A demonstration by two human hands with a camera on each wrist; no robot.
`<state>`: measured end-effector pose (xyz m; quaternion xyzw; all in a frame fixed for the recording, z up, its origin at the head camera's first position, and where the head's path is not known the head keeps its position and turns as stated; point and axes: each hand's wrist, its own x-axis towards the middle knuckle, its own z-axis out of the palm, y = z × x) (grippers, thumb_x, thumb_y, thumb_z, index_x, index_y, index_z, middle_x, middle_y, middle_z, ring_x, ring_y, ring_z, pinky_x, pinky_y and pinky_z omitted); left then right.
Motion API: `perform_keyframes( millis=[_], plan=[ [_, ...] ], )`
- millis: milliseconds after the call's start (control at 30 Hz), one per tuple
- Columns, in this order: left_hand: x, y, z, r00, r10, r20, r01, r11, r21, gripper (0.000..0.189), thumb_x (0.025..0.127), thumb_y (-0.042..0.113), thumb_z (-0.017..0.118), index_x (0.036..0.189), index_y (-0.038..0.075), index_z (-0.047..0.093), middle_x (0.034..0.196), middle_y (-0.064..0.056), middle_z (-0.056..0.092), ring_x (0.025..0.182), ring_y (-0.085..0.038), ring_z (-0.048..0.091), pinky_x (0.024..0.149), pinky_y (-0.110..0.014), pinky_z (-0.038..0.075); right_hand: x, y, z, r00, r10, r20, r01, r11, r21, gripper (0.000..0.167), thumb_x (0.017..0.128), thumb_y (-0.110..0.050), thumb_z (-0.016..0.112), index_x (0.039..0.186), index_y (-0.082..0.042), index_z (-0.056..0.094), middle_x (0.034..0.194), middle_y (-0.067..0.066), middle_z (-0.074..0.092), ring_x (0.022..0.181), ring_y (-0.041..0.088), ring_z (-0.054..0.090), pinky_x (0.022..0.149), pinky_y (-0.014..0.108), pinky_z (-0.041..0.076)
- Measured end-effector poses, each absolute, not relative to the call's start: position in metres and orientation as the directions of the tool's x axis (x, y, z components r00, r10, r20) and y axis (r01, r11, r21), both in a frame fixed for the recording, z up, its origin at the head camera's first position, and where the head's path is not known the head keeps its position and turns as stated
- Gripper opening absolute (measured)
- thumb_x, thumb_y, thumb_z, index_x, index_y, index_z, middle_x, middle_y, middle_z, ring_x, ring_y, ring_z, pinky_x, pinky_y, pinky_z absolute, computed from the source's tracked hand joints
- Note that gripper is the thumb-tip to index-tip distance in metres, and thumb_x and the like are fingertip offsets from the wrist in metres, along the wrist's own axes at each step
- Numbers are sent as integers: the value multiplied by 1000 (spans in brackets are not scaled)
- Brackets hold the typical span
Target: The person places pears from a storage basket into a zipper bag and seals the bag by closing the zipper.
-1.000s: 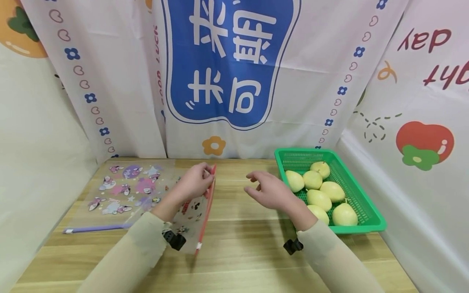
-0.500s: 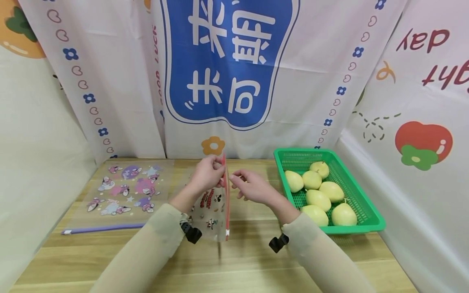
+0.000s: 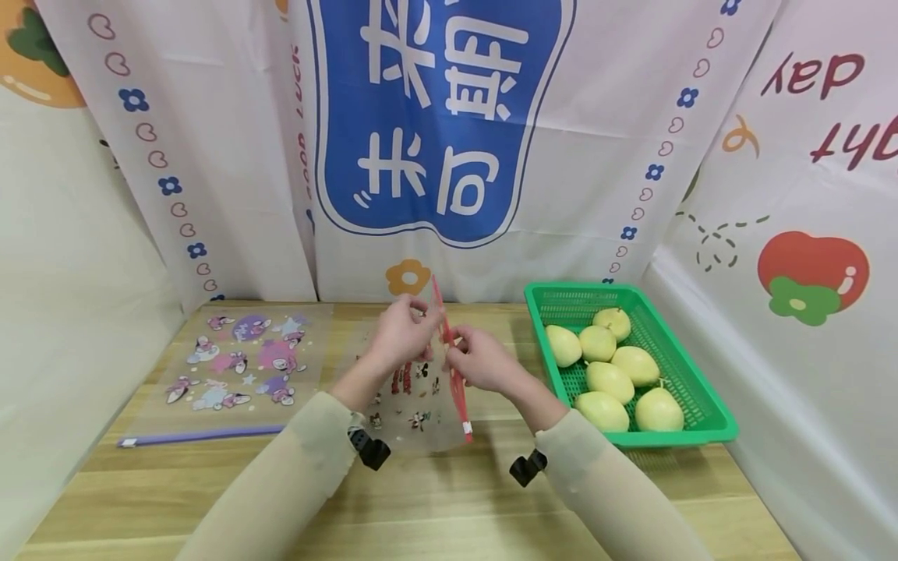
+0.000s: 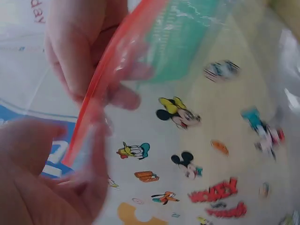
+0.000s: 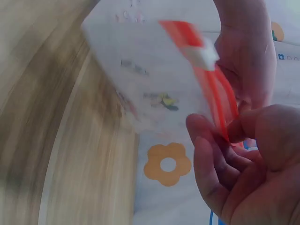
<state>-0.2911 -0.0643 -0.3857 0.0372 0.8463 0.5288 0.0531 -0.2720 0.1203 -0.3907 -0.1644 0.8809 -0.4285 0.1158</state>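
A clear zipper bag (image 3: 421, 417) printed with cartoon mice stands tilted above the table, held between both hands. Its red zip strip (image 3: 457, 393) slants from the back towards me, with a white slider (image 5: 201, 55) near the front end. My left hand (image 3: 407, 331) holds the strip towards its far end; in the left wrist view, a finger (image 4: 96, 159) shows blurred through the film. My right hand (image 3: 486, 360) pinches the strip further along, its thumb (image 5: 248, 125) against the red edge. The two red edges look slightly apart near my right fingers.
Flat on the table at left lies another clear bag (image 3: 245, 366) with purple prints and a purple zip strip (image 3: 203, 436). A green plastic basket (image 3: 691, 362) at right holds several pale yellow pears (image 3: 659, 411). Printed cloth (image 3: 463, 269) hangs behind the table.
My left hand has carried the bag rightwards from beside the purple one. My right hand has come left and now grips the red strip, whose near end has swung right.
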Motion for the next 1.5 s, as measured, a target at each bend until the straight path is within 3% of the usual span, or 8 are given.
perform_keyframes(
  millis=[100, 233, 367, 533, 833, 1067, 1300, 1500],
  plan=[
    [-286, -65, -387, -968, 196, -157, -52, 455, 889, 74, 106, 54, 69, 155, 4, 44, 98, -22, 73, 59, -24, 74, 62, -42, 66, -272, 120, -390, -934, -356, -41, -188, 584, -790, 25, 111, -12, 54, 132, -6, 66, 88, 5, 75, 71, 32, 70, 58, 30, 57],
    [-282, -67, -389, -953, 251, -170, -54, 411, 910, 49, 113, 22, 58, 154, -1, 48, 79, -15, 74, 53, -19, 71, 57, -36, 65, -272, 117, -388, -947, -317, -42, -167, 603, -780, 23, 112, -14, 55, 129, -6, 68, 90, 10, 76, 78, 42, 75, 56, 29, 57],
    [-282, -68, -387, -974, 211, -84, 9, 408, 913, 49, 107, 4, 52, 155, -3, 53, 65, -8, 70, 48, -14, 65, 46, -26, 55, -274, 112, -386, -965, -259, -42, -141, 646, -750, 22, 114, -18, 52, 124, -6, 68, 84, 10, 73, 67, 32, 73, 52, 26, 51],
    [-288, -82, -380, -994, 103, -47, -10, 333, 943, 46, 106, 3, 60, 151, -2, 56, 80, -16, 74, 53, -16, 68, 54, -29, 63, -282, 117, -378, -982, -172, -79, -59, 678, -732, 32, 117, -23, 50, 132, -2, 69, 76, 7, 64, 55, 15, 68, 52, 26, 56],
    [-298, -135, -358, -985, 24, -169, -156, 274, 949, 34, 111, 8, 60, 137, -12, 68, 77, -8, 78, 60, -10, 75, 64, -26, 66, -300, 160, -363, -975, -19, -221, 153, 665, -731, 27, 113, -14, 54, 121, 1, 75, 80, 10, 71, 56, 14, 71, 55, 28, 63],
    [-297, -144, -356, -972, 130, -196, -146, 323, 935, 34, 110, 12, 65, 136, -9, 70, 82, -8, 82, 66, -12, 78, 67, -28, 67, -303, 170, -362, -960, -62, -274, 163, 671, -723, 38, 114, -16, 56, 147, 1, 64, 80, 7, 73, 61, 13, 71, 64, 33, 67],
    [-294, -144, -362, -977, 194, -90, -10, 380, 925, 31, 107, 16, 71, 127, -7, 77, 82, -11, 78, 61, -12, 74, 63, -29, 67, -303, 168, -367, -973, -120, -195, 56, 704, -708, 29, 115, -20, 55, 123, -1, 75, 83, 10, 74, 61, 13, 69, 62, 29, 63],
    [-291, -134, -369, -976, 208, -61, 10, 326, 945, 33, 110, 15, 68, 131, -9, 74, 89, -22, 80, 62, -11, 75, 63, -30, 67, -300, 158, -371, -978, -166, -128, -29, 711, -702, 27, 115, -22, 57, 120, -1, 73, 80, 8, 74, 60, 14, 71, 58, 26, 60]
  ],
)
